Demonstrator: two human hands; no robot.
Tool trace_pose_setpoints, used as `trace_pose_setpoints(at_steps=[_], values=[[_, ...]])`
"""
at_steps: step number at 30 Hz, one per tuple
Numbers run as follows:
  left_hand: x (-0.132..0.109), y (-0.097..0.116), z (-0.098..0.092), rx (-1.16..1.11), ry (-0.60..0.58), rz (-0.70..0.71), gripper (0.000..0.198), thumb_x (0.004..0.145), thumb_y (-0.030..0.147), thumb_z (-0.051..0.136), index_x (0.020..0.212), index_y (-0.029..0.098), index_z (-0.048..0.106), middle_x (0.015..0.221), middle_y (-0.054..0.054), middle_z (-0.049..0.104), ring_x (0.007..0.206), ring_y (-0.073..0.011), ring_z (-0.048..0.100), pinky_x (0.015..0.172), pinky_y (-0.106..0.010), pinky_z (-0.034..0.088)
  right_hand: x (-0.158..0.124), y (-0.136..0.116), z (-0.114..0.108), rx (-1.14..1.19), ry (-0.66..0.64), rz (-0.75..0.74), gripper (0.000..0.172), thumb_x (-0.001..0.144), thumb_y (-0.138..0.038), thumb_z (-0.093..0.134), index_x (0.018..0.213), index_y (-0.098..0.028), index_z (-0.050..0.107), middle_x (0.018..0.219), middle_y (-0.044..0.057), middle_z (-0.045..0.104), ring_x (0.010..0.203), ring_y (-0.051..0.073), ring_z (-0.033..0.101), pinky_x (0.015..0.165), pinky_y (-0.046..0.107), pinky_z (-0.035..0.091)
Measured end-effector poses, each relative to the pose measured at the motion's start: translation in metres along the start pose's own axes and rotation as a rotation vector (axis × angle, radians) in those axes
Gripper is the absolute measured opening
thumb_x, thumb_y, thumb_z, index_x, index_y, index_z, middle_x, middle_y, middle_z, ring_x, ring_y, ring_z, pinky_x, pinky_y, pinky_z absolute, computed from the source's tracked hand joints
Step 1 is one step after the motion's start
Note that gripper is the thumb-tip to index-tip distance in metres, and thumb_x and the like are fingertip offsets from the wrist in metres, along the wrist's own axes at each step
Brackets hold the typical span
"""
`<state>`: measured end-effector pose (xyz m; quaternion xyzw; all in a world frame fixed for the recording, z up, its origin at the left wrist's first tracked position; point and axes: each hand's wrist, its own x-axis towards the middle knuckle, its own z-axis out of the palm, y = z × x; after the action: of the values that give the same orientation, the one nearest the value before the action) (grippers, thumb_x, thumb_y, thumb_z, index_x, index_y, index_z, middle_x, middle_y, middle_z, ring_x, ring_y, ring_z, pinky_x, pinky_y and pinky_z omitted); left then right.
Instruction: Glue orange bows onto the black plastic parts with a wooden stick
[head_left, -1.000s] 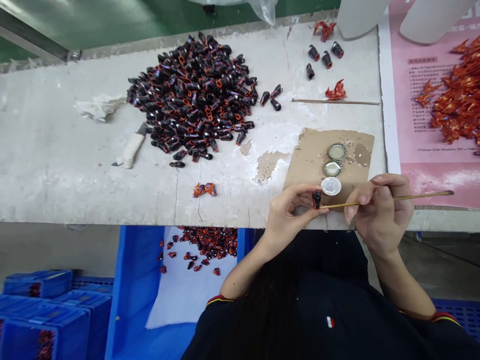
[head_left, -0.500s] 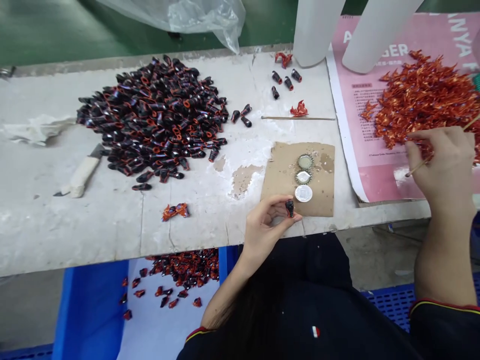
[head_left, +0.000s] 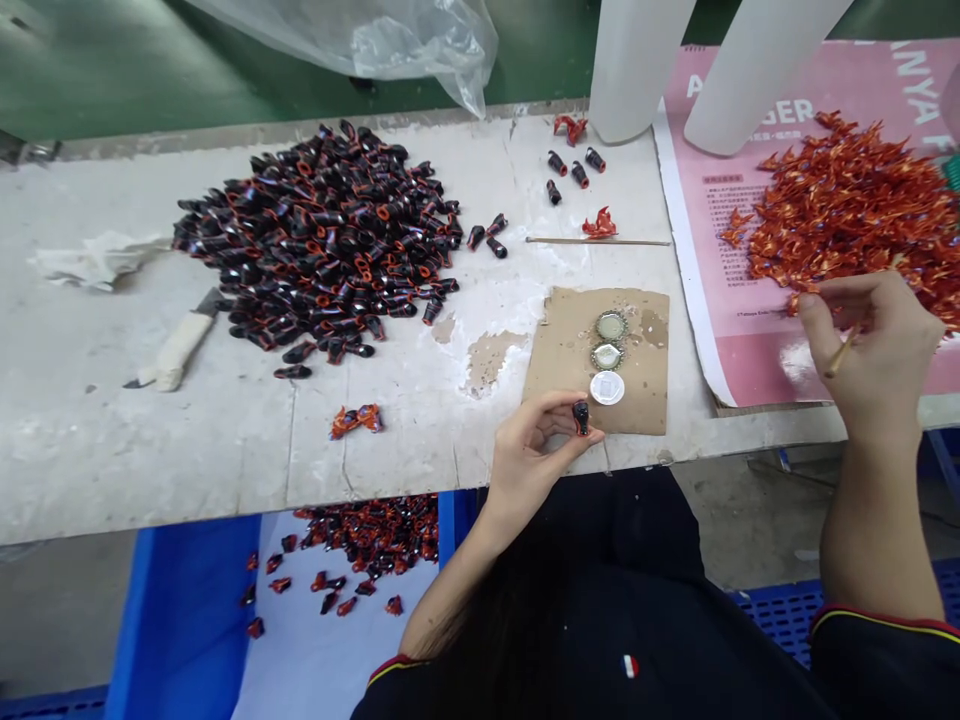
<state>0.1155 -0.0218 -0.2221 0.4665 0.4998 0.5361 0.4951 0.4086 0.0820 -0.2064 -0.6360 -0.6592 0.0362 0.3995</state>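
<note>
My left hand (head_left: 532, 440) is closed, pinching a small glossy black piece with orange edges (head_left: 580, 418) upright between thumb and fingertips, just in front of a cardboard square (head_left: 555, 350). On the cardboard are two bottle caps (head_left: 611, 325) and a white disc (head_left: 607, 388). My right hand (head_left: 874, 350) is closed round a thin wooden stick (head_left: 841, 356), whose tip points down toward the left. Its thumb and forefinger meet at a small orange piece at the near-left edge of a heap of spiky orange pieces (head_left: 840, 210); whether they grip it is hard to tell.
A big pile of black pieces (head_left: 330, 240) lies left on the white table, beside a cloth-wrapped blade (head_left: 180, 345). Another thin stick (head_left: 600, 241) lies behind the cardboard. Two white cylinders (head_left: 637, 70) stand at the back. Below the table edge sits a blue bin (head_left: 172, 610) with black-and-orange pieces.
My right hand has moved a little left and nearer to me, its fingertips now at the heap's near edge. The stick has turned in its grip. My left hand stays with the black piece.
</note>
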Motion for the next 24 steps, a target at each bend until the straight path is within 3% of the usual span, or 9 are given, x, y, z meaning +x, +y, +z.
trace_pose_setpoints(at_steps=[2,5,8,10,14,19,24], values=[[0.0,0.001,0.0,0.002,0.0,0.002,0.028,0.071,0.021,0.082,0.096,0.018,0.069,0.084,-0.001,0.074,0.071,-0.0115,0.073,0.071,-0.02,0.061,-0.009,-0.009,0.002,0.046,0.004,-0.089,0.013,0.081,-0.031,0.067,0.084,-0.019,0.062,0.073,0.003,0.063,0.058,0.012,0.055,0.059,0.028,0.042],[0.0,0.003,0.001,0.017,0.008,0.001,0.028,0.071,0.02,0.082,0.096,0.018,0.069,0.084,-0.001,0.074,0.071,-0.011,0.072,0.072,-0.02,0.061,-0.02,-0.019,0.009,-0.089,-0.034,-0.399,0.009,0.086,-0.026,0.062,0.09,-0.017,0.063,0.076,0.004,0.064,0.064,0.014,0.057,0.062,0.028,0.046],[-0.001,0.002,0.001,0.027,0.02,-0.008,0.028,0.071,0.02,0.082,0.096,0.018,0.07,0.085,-0.001,0.074,0.07,-0.0102,0.071,0.071,-0.019,0.061,-0.024,-0.022,0.01,-0.242,-0.191,-0.606,0.013,0.091,-0.026,0.058,0.095,-0.015,0.065,0.081,0.008,0.065,0.075,0.019,0.057,0.069,0.031,0.048],[-0.001,0.001,0.001,0.022,0.019,-0.01,0.028,0.071,0.02,0.082,0.096,0.019,0.07,0.085,-0.001,0.074,0.071,-0.0094,0.071,0.071,-0.018,0.06,-0.022,-0.02,0.008,-0.223,-0.263,-0.633,0.015,0.092,-0.025,0.057,0.099,-0.015,0.065,0.083,0.009,0.064,0.078,0.02,0.056,0.071,0.032,0.049],[-0.001,0.001,0.002,-0.001,0.01,0.002,0.028,0.07,0.018,0.082,0.096,0.02,0.071,0.085,0.001,0.074,0.071,-0.0075,0.07,0.071,-0.015,0.059,-0.009,-0.017,0.004,-0.179,-0.216,-0.662,0.018,0.092,-0.016,0.055,0.106,-0.017,0.065,0.084,0.007,0.062,0.079,0.018,0.056,0.073,0.032,0.048],[-0.001,0.001,0.002,0.013,0.009,0.01,0.028,0.071,0.019,0.082,0.097,0.019,0.071,0.084,0.0,0.073,0.071,-0.0081,0.069,0.071,-0.016,0.059,-0.005,-0.02,0.019,-0.063,-0.436,-0.773,0.022,0.095,-0.027,0.052,0.111,-0.02,0.065,0.093,0.009,0.06,0.082,0.02,0.056,0.072,0.035,0.05],[-0.001,-0.001,0.001,0.04,0.02,0.03,0.028,0.071,0.021,0.082,0.097,0.019,0.071,0.085,-0.001,0.073,0.07,-0.0082,0.068,0.072,-0.017,0.059,-0.013,-0.025,0.024,-0.074,-0.474,-0.806,0.021,0.096,-0.022,0.049,0.109,-0.021,0.065,0.096,0.009,0.062,0.083,0.02,0.058,0.071,0.034,0.05]])
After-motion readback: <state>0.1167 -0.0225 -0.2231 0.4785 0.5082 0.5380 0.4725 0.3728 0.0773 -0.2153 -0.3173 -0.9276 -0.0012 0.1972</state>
